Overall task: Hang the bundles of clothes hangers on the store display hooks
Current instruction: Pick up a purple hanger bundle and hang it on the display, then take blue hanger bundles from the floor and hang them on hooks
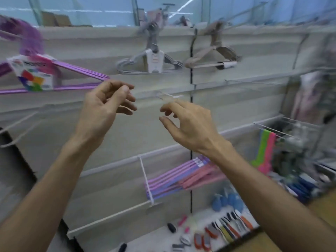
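Both my hands are raised in front of a slatted display wall. My left hand (pixel 107 104) has loosely curled fingers and holds nothing that I can see. My right hand (pixel 185 122) hovers just below a thin white display hook (pixel 169 96), fingers relaxed and empty. A purple hanger bundle (pixel 60 77) with a colourful label hangs at the left. Higher up a grey hanger bundle (pixel 149 62) with a white label hangs on a hook, and a beige bundle (pixel 212 57) hangs to its right. The picture is blurred.
A wire shelf (pixel 145 179) below holds pink and purple hangers (pixel 183 177). Green and pink hangers (pixel 265 148) hang at the right. Small goods lie on the bottom shelf (pixel 218 228). Bare white hooks (pixel 18 128) stick out at the left.
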`<control>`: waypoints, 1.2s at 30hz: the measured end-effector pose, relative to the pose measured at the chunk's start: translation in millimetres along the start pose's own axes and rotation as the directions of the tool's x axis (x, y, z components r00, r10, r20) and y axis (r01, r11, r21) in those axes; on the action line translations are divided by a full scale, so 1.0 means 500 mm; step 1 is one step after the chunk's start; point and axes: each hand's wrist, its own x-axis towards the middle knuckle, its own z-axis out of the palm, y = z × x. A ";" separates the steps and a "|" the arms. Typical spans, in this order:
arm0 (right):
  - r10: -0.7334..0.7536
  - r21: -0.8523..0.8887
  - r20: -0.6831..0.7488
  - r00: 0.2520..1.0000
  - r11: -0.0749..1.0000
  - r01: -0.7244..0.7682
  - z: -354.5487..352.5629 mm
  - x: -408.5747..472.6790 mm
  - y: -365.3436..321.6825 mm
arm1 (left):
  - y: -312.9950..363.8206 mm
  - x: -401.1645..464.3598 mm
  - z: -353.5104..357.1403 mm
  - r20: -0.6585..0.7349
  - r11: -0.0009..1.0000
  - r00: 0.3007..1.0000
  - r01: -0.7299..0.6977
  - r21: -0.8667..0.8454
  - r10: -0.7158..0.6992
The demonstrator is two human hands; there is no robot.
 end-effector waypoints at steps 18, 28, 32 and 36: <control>0.579 -0.248 0.011 0.816 0.792 -0.558 -0.351 -0.494 0.352 | -0.027 -0.127 0.655 0.450 0.917 0.893 0.186 -0.353 -0.008; 0.786 -0.442 -0.124 0.606 0.503 -0.743 -0.522 -0.648 0.569 | -0.041 -0.115 1.040 0.659 0.839 0.746 0.294 -0.457 0.097; 0.836 -0.484 -0.158 0.525 0.398 -0.779 -0.563 -0.695 0.668 | -0.051 -0.102 1.184 0.696 0.822 0.705 0.312 -0.477 0.136; 0.894 -0.490 -0.182 0.409 0.279 -0.826 -0.597 -0.748 0.790 | -0.077 -0.081 1.345 0.749 0.804 0.648 0.367 -0.468 0.139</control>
